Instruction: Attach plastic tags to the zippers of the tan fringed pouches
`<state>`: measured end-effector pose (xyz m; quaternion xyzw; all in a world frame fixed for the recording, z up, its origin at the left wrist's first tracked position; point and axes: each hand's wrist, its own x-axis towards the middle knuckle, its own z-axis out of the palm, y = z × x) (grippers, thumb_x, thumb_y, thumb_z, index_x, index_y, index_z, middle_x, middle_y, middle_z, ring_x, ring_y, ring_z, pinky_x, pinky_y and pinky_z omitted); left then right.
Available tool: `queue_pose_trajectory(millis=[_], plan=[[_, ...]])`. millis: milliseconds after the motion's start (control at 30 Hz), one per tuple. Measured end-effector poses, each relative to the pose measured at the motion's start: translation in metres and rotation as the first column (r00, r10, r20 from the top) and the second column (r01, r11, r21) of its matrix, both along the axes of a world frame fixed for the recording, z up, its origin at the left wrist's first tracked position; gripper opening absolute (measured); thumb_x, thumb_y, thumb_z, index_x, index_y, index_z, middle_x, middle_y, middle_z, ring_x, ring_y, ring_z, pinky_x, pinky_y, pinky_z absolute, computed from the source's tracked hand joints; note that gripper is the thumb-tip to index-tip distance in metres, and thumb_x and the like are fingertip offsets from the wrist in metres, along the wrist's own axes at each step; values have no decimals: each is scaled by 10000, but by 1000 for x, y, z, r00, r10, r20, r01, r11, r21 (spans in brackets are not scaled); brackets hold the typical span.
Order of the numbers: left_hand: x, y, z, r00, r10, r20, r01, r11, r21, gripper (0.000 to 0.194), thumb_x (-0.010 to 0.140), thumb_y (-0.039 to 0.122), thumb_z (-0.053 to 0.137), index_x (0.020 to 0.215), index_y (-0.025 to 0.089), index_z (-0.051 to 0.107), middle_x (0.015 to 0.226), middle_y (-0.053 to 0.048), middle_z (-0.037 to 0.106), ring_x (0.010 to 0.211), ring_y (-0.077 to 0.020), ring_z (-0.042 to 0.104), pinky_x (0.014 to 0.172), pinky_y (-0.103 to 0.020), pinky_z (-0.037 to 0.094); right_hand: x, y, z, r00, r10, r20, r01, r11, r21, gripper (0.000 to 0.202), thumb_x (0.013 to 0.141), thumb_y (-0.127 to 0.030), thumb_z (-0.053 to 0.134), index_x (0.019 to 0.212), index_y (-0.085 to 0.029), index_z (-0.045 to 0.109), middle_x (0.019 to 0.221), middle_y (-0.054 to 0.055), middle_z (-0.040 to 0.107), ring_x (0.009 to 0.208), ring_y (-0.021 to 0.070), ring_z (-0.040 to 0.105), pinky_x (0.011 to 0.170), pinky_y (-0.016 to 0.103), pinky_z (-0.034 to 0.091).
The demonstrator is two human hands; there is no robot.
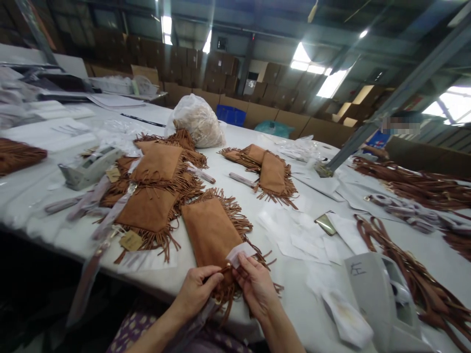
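A tan fringed suede bag point(210, 226) lies flat on the white table, its lower edge close to me. My left hand point(198, 289) pinches a thin brown strap end by a small metal fitting at that edge. Beside it, my right hand point(256, 284) holds a small piece of white paper point(240, 252) between thumb and fingers, over the bag's lower right corner. The two hands are close together. More fringed bags point(149, 211) are piled to the left, with a tan tag point(131, 240) and plastic-wrapped straps around them.
Tape dispensers stand at left point(90, 167) and lower right point(382, 299). White paper sheets point(298, 235) and brown straps point(415, 269) lie to the right. Farther back are two bags point(272, 171) and a stuffed plastic bag point(198, 122). Another person's arm point(376, 151) shows beyond a slanted post.
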<state>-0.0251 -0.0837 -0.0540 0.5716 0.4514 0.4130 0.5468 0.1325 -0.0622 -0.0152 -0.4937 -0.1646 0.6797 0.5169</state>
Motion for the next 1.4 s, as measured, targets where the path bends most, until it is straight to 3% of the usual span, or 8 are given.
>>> queue_pose_trajectory(millis=[333, 600, 733, 867, 1000, 1267, 1333, 1400], plan=[[2, 3, -6, 1000, 3, 8, -3, 1000, 2, 321, 880, 387, 527, 827, 131, 711, 598, 2, 561, 556, -130, 500, 531, -208, 374, -2, -1, 0, 997, 83, 1, -83, 997, 10, 298, 607, -332, 841, 820, -151, 735, 797, 39, 721, 694, 111, 621, 656, 203, 492], [2, 4, 0, 999, 32, -32, -31, 999, 26, 309, 879, 362, 512, 724, 144, 667, 600, 6, 567, 571, -132, 504, 546, -209, 375, -7, -9, 6, 968, 176, 177, -204, 966, 159, 317, 680, -415, 775, 839, -142, 744, 793, 66, 723, 745, 170, 631, 709, 263, 490], [1, 4, 2, 998, 36, -54, -34, 999, 27, 296, 876, 356, 512, 715, 146, 644, 618, 1, 585, 599, -143, 534, 569, -217, 392, -7, -12, 5, 898, 217, 383, -306, 933, 189, 338, 700, -457, 744, 851, -155, 747, 766, 61, 721, 763, 217, 635, 727, 316, 489], [-2, 2, 4, 999, 30, -35, -29, 1000, 7, 179, 855, 335, 561, 909, 164, 574, 653, 13, 631, 621, -155, 571, 586, -225, 409, -5, -14, 0, 799, 228, 557, -394, 897, 198, 320, 703, -463, 733, 788, -156, 746, 751, 56, 721, 715, 213, 624, 664, 290, 470], [-7, 0, 7, 999, 1, -38, 0, 1000, 20, 259, 835, 288, 598, 1025, 193, 450, 750, 11, 684, 700, -168, 621, 642, -235, 433, -8, -17, -5, 736, 253, 629, -491, 838, 238, 258, 762, -408, 686, 859, -175, 742, 812, 52, 725, 759, 221, 632, 690, 288, 465], [-13, -2, 7, 995, -76, -70, 82, 994, 76, 353, 792, 149, 541, 1118, 200, 413, 848, -3, 686, 804, -174, 634, 761, -272, 461, -28, -33, -17, 417, -43, 908, -516, 811, 276, 103, 792, -281, 625, 771, -196, 679, 770, 38, 627, 727, 190, 585, 667, 280, 435], [-20, -8, 8, 1000, -27, -5, 27, 999, 40, 424, 766, 146, 569, 1156, 201, 412, 1008, -53, 665, 943, -186, 615, 791, -269, 470, -31, -37, -22, 388, -117, 914, -518, 793, 321, 78, 803, -261, 616, 793, -198, 662, 774, 36, 614, 724, 180, 583, 661, 274, 443], [-33, -17, 9, 987, 141, 74, -135, 988, -78, 387, 777, 236, 616, 1124, 198, 449, 1130, -99, 614, 1061, -208, 572, 795, -268, 486, -35, -42, -28, 366, -223, 904, -533, 746, 400, 69, 824, -240, 594, 829, -198, 649, 780, 39, 610, 725, 175, 581, 660, 275, 453]])
